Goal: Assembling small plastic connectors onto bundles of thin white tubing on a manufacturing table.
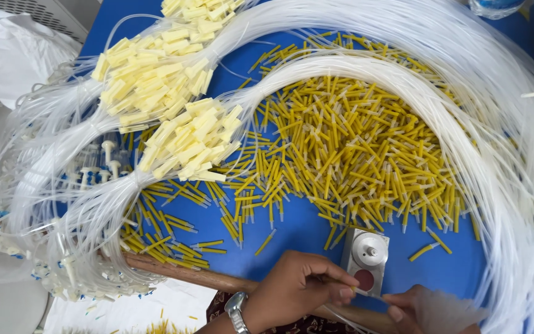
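Head view shows the left hand (298,287) and right hand (424,309) pinched on one thin clear tube (369,295) at the near edge, its end seemingly being fitted beside the small grey block (366,260), likely needing a yellow sleeve (424,250) next.

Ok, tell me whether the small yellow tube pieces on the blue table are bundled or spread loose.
Spread loose. The small yellow tube pieces lie scattered at all angles across the blue table, untied, unlike the bundled clear tubing arching around them.

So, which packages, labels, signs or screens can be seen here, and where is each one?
No labels, signs or screens show.
Clear plastic bottle: top edge, right, mostly cut off.
White crumpled plastic bag: top left corner, beside the blue table.
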